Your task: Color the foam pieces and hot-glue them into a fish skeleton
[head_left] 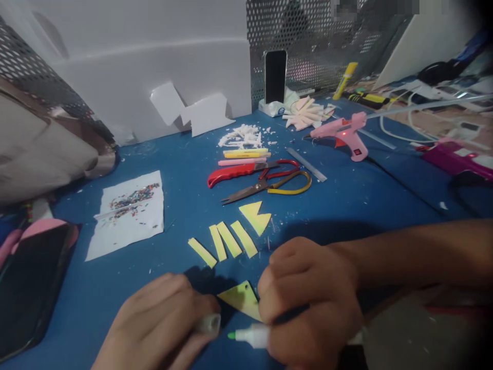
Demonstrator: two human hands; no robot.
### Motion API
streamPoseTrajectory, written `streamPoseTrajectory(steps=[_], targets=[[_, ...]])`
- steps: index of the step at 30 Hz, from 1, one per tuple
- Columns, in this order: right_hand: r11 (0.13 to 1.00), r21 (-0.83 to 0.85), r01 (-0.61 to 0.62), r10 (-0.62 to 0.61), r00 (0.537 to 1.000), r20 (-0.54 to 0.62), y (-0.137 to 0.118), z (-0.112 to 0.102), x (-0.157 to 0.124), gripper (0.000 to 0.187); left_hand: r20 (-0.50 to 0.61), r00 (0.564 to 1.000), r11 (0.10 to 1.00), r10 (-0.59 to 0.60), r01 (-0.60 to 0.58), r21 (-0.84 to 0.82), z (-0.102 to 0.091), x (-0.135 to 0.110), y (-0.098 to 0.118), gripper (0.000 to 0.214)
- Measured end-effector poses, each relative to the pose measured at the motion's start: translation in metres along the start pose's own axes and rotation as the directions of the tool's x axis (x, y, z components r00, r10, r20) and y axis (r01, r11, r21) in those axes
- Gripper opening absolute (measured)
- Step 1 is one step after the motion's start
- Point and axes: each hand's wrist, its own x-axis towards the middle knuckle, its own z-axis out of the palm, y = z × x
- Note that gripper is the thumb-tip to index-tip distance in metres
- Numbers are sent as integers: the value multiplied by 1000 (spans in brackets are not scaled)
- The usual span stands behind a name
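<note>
My right hand (308, 303) is closed around a white marker (252, 335) whose green tip points left, uncovered. In my left hand (162, 318) the fingers pinch a pale marker cap (211, 324), its open end facing the marker tip with a small gap between them. Between my hands a yellow-green triangular piece (242, 299) with a dark dot lies on the blue table (142, 293); its right end is partly hidden by my right hand. Further off lie several yellow strips (229, 239) and a notched yellow piece (257, 216).
Scissors (265, 187), a red-handled cutter (234, 173) and pens (246, 154) lie mid-table. A pink glue gun (350, 134) sits to the right. Paper with colourful bits (131, 205) and a dark phone (34, 288) are left; another phone (276, 77) stands upright at the back.
</note>
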Motion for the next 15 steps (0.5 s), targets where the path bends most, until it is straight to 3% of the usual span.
streamPoseTrajectory(steps=[5,9,13,15], targets=[[995,-49,-84,90,988,128,3,-8,6,29,72,997,998,-8,3,67,-5,7,1,20],[985,-111,-133,151,973,176,-1,-13,10,23,45,999,998,-3,0,67,2,8,5,20],[988,-102,-118,137,969,205,0,-12,7,21,31,997,992,73,-76,105,7,19,10,30],[997,-41,-59,69,952,297,5,-5,-2,22,28,993,983,118,-121,140,10,23,14,38]])
